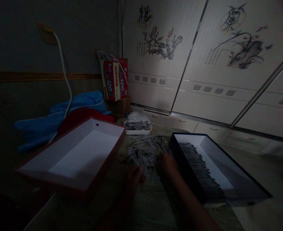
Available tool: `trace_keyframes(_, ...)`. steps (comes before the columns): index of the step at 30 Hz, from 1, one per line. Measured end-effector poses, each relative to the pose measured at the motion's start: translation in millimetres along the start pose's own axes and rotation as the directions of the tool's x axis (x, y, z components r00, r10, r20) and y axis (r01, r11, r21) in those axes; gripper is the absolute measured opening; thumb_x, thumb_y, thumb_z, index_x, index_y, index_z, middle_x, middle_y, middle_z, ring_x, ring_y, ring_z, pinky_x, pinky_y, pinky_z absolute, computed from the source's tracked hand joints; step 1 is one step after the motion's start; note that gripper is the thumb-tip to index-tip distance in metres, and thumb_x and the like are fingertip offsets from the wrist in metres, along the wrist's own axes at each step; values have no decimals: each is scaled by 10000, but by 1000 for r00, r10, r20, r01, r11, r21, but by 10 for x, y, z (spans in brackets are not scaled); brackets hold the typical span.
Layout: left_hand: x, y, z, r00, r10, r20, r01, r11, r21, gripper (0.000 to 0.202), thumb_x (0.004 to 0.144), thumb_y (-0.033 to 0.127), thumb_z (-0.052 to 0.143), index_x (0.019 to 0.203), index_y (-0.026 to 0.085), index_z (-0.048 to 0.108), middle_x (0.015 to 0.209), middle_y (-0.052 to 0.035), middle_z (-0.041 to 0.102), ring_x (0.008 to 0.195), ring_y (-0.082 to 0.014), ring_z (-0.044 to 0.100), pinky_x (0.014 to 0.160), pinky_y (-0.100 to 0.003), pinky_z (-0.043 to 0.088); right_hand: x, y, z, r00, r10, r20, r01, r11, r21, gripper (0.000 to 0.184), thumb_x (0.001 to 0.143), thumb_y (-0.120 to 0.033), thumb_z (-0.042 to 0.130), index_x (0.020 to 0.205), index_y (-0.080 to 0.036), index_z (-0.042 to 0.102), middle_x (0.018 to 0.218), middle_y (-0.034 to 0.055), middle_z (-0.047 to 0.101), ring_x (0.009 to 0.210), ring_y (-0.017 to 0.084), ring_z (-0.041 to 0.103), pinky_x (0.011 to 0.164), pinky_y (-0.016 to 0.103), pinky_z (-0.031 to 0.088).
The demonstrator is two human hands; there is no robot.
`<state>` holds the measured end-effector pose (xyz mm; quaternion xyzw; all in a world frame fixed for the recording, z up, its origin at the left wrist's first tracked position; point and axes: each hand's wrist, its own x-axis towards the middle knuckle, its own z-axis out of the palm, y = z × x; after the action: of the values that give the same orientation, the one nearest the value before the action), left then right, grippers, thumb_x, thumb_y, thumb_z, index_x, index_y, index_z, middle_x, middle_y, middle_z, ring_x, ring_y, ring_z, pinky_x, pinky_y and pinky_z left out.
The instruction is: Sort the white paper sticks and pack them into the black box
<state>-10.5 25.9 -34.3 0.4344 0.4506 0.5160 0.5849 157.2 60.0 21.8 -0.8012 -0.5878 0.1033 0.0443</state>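
Note:
A loose pile of thin pale sticks point(148, 150) lies on the table between two boxes. My left hand point(132, 177) rests at the pile's near left edge, fingers curled among the sticks. My right hand point(167, 164) sits at the pile's near right edge, beside the black box point(240, 179). That box holds a neat row of dark sticks point(199, 166) along its left side. Dim light hides what the fingers hold. A red box with a white inside point(59, 150) stands tilted on the left, with nothing in it.
A small white tray point(138, 131) with more sticks sits behind the pile. A red carton point(114, 80) stands on a brown box at the back. Blue cloth point(59, 112) and a white cable point(64, 73) lie at the left. Painted wardrobe doors point(204, 64) fill the right.

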Motion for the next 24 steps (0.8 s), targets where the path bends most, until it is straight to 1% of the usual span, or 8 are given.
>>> trace_keyframes(4,16,9,-2,1000,-12,-13,12,1000,26,332,654,466,637,541,163,561,427,31,514,404,-91,460,427,-200,351,-14,-39,17,999,-35,-10,36,999,26,207,753,-197,522,879,-182,686,949,134,681,869,232,640,678,285,444)
trace_keyframes(8,13,33,12,1000,-6,-26,6,1000,-7,348,624,481,657,524,159,571,418,27,517,396,-90,461,412,-200,346,-15,-51,64,998,-43,-35,45,996,72,181,724,-167,532,793,-159,699,883,149,688,810,245,652,631,281,435)
trace_keyframes(11,3,52,27,997,-44,-58,36,990,-138,320,590,454,694,568,148,607,427,22,542,393,-94,480,402,-202,352,-17,26,58,996,-37,-79,47,990,131,162,724,-204,542,744,-146,692,817,155,685,746,246,651,568,269,416)
trace_keyframes(14,-7,74,37,990,-114,-83,79,939,-336,287,561,399,732,634,144,623,470,16,583,417,-109,527,416,-216,391,-68,161,-11,987,-71,-144,101,972,214,178,750,-254,527,712,-156,670,732,104,676,687,211,637,541,244,396)
trace_keyframes(18,-25,122,34,972,-221,-83,152,854,-498,231,576,314,745,648,151,597,556,0,631,506,-139,607,488,-242,466,-319,273,-91,959,-95,-268,183,928,326,289,833,-349,432,715,-153,611,669,38,631,626,146,595,540,205,393)
trace_keyframes(20,-38,147,30,953,-291,-80,192,789,-584,169,620,242,725,670,150,592,576,-6,643,525,-144,625,516,-248,490,-531,261,-75,930,-62,-363,231,866,443,338,871,-387,360,792,-148,584,691,31,613,628,134,579,534,194,405)
trace_keyframes(22,-52,170,29,941,-330,-81,205,740,-641,94,671,168,682,684,145,591,591,-12,650,536,-141,633,535,-246,505,-762,213,-21,891,4,-455,316,715,624,310,863,-406,389,843,-154,568,686,19,597,611,133,565,515,192,416)
trace_keyframes(24,-67,191,31,938,-338,-77,201,710,-675,54,711,114,634,690,141,591,609,-16,656,553,-135,638,544,-239,512,-963,150,49,870,55,-490,363,601,712,263,845,-401,443,859,-168,564,688,12,591,602,134,559,512,197,423)
